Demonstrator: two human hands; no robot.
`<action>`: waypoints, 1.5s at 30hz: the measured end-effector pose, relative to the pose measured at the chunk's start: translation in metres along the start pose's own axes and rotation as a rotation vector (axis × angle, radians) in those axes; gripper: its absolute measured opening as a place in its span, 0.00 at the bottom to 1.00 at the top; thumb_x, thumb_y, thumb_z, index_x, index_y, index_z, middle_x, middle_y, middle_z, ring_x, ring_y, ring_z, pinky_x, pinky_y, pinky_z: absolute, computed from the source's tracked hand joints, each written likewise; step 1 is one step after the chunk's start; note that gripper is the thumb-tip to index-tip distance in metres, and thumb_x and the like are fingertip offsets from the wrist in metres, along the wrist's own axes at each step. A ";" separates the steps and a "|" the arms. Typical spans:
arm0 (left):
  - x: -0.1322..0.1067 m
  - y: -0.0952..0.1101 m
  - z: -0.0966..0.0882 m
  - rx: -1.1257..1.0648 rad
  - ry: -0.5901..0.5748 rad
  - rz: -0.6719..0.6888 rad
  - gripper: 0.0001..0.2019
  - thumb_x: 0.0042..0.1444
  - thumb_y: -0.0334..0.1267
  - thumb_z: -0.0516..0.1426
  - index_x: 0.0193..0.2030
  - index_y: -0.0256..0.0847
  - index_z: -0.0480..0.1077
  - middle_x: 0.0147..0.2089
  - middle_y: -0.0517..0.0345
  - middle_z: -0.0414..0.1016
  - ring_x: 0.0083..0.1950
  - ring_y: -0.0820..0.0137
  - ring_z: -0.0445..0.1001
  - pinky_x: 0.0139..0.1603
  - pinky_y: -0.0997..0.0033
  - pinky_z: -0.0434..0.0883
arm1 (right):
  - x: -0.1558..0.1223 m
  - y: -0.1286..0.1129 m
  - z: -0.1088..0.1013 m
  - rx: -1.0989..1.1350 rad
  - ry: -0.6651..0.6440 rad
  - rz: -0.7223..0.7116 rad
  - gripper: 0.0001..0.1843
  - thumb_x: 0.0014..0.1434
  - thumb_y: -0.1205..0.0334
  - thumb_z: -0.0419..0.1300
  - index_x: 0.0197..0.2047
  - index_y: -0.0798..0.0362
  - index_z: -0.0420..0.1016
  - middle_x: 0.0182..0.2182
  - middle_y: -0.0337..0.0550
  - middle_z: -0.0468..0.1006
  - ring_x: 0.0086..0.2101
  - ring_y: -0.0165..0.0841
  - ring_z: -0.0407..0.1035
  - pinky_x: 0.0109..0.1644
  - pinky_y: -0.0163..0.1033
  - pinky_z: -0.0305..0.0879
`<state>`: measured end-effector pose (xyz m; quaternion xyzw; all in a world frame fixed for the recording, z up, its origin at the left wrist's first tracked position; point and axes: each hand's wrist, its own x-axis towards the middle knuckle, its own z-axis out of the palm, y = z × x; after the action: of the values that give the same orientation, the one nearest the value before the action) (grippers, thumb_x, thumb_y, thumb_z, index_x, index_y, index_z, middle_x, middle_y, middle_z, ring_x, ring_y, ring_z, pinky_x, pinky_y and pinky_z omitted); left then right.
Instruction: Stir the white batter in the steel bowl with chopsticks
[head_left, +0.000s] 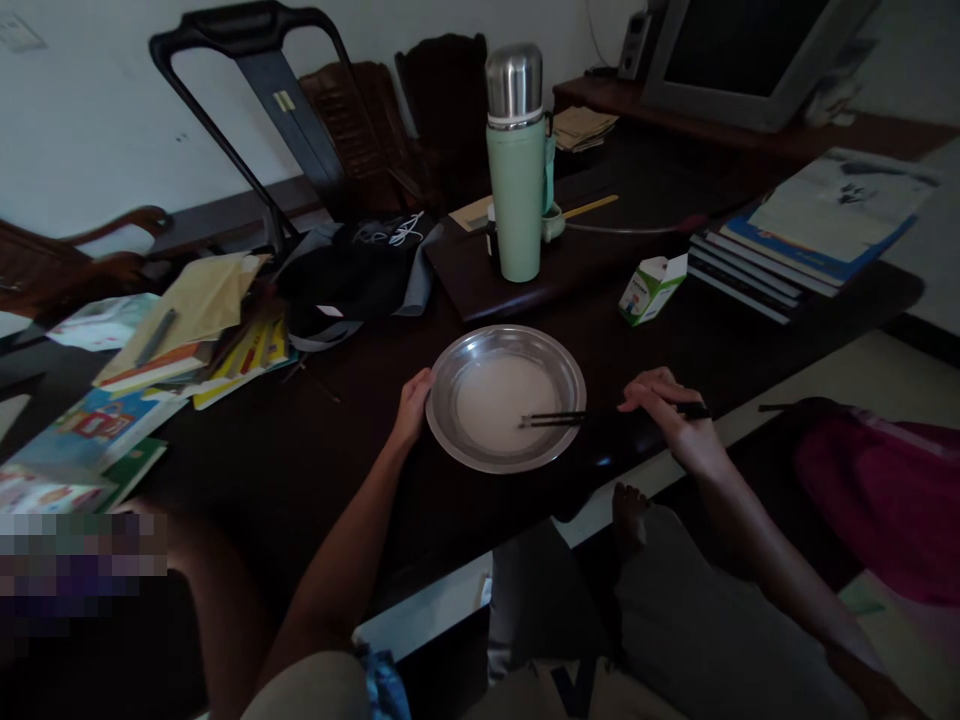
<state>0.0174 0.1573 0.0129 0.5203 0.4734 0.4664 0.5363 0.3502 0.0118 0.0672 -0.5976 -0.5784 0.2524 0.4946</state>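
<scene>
A round metal basin rests on the dark table, holding a pale, whitish liquid. My left hand grips its rim on the left side. Dark chopsticks are held in my right hand, to the right of the basin. Their tips reach over the near right rim into the basin, where they touch or dip into the liquid. Behind the basin stands a light green thermos with a silver cap. A small green and white box sits beyond my right hand.
Books and papers pile up on the left, beside a black bag. A stack of books is at the right. Another person's arm is at lower left. A magenta cloth item lies right of my arm.
</scene>
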 end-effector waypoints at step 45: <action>-0.004 0.005 0.002 0.018 0.002 -0.002 0.22 0.47 0.54 0.62 0.21 0.41 0.58 0.21 0.65 0.54 0.23 0.77 0.53 0.22 0.75 0.53 | 0.003 0.002 0.048 -0.140 -0.125 -0.126 0.21 0.66 0.47 0.53 0.28 0.46 0.78 0.29 0.41 0.73 0.37 0.37 0.63 0.45 0.47 0.56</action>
<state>0.0188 0.1534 0.0179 0.5241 0.4786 0.4621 0.5317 0.3099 0.0292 0.0480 -0.5761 -0.6607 0.2165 0.4298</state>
